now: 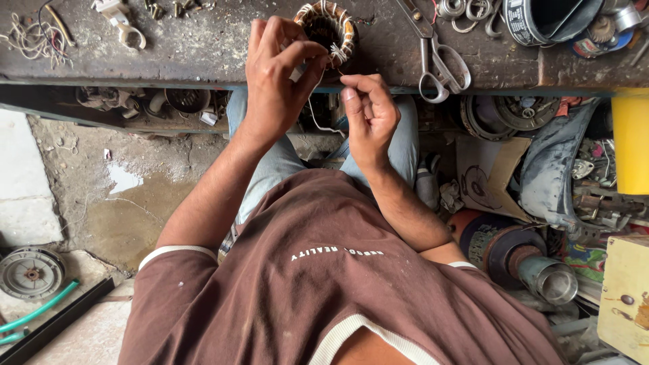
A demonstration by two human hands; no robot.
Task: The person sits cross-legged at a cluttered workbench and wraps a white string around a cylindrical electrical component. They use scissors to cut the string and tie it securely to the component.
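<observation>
A round motor stator (pixel 328 27) with copper windings and white ties rests at the near edge of a worn workbench (pixel 203 47). My left hand (pixel 277 78) has its fingers closed on the stator's lower left side, where a white cord (pixel 314 111) leaves it. That cord hangs down in a loop below the bench edge. My right hand (pixel 368 111) is just below and right of the stator, its thumb and forefinger pinched on a thin strand that runs up to the windings.
Scissors (pixel 436 57) lie right of the stator, with metal rings (pixel 466 12) and a dark tin (pixel 547 20) behind them. Tangled wire (pixel 37 37) sits far left. Motor parts and a metal cylinder (pixel 534 263) crowd the floor at right; a yellow container (pixel 630 142) stands there.
</observation>
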